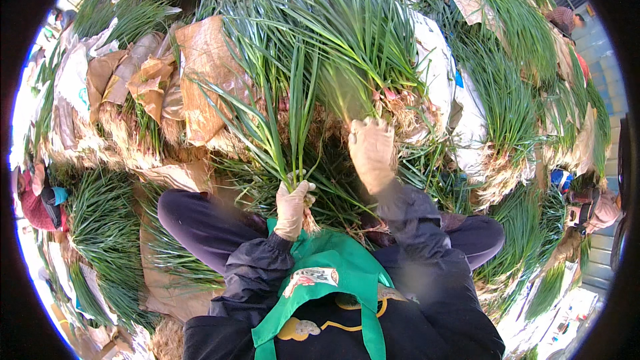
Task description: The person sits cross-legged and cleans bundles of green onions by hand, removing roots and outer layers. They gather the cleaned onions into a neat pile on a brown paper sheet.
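My left hand (pixel 294 210), in a pale glove, is closed around a few green onions (pixel 285 147). Their leaves fan upward and away, and their pale roots hang below the fist. My right hand (pixel 372 152), gloved too, reaches forward to the root end of a large heap of green onions (pixel 345 25). Its fingers are curled around stalks there, with blurred leaves rising from them; the fingertips are partly hidden. Reddish bases and tangled roots (pixel 407 105) lie just right of that hand. Loose green leaves (pixel 330 185) cover the ground between my legs.
A tan woven sack (pixel 212 75) and brown wrappings lie over rooted bundles at the left. White sacks (pixel 430 55) and more bundles (pixel 505 95) stand at the right. Other people sit at the far left (pixel 40 205) and far right (pixel 595 210).
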The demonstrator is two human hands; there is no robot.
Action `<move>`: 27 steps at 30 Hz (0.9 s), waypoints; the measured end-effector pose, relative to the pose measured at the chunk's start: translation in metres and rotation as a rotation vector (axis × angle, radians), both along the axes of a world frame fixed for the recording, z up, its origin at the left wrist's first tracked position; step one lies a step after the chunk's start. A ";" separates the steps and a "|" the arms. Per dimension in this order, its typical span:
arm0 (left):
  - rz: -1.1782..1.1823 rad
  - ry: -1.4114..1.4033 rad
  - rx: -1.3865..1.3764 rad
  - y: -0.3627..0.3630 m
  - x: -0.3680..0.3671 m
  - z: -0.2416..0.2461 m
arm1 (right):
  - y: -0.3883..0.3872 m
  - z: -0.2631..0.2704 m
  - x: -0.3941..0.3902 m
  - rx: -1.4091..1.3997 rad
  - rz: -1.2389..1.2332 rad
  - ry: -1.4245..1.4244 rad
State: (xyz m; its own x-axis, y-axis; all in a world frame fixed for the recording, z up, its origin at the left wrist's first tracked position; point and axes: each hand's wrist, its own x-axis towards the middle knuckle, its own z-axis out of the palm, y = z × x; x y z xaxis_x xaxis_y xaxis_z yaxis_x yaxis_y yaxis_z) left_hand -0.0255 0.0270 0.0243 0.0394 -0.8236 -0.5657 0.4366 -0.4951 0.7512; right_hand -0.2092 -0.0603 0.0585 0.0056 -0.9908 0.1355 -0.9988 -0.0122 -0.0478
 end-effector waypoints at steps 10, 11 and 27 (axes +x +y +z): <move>-0.237 0.055 -0.152 -0.037 -0.037 0.001 | 0.105 -0.005 0.017 0.142 0.127 -0.631; -0.267 0.151 -0.087 -0.034 -0.032 0.001 | 0.106 -0.008 0.013 0.228 0.062 -0.931; -0.098 0.198 -0.032 -0.012 -0.002 0.031 | 0.017 -0.046 0.070 0.802 -0.881 -2.384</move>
State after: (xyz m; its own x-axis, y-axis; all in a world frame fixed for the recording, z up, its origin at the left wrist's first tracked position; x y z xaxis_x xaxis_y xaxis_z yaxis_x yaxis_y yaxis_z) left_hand -0.0273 0.0146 0.0555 -0.1508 -0.8358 -0.5278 0.5280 -0.5195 0.6718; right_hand -0.1394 -0.0429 0.0126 0.2682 -0.5635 -0.7814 0.7499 0.6313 -0.1979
